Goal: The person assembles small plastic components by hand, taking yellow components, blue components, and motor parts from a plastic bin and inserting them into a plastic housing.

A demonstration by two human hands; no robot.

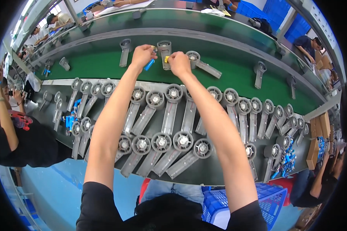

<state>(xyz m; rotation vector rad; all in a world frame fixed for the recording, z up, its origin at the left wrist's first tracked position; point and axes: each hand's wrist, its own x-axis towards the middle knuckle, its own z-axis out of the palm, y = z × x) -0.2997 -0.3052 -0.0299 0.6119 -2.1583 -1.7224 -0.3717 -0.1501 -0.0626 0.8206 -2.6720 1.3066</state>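
Both my arms reach over the bench to the green conveyor belt. My left hand [142, 56] is closed in a pinch around a small part with a blue cylindrical battery [149, 64] hanging just below the fingers. My right hand [179, 63] pinches a small yellow piece [166, 59], its exact kind too small to make out. Between the hands, a grey handheld fan housing [164, 52] lies on the belt, round head away from me. Right beside my right hand lies another grey fan housing [209, 69], tilted, its handle pointing right.
Rows of grey fan housings [155, 99] cover the dark bench before me. Blue battery piles lie at left [69, 121] and right [287, 159]. More housings [260, 73] sit along the belt [235, 82]. A blue crate [272, 196] stands below the bench. Co-workers sit around.
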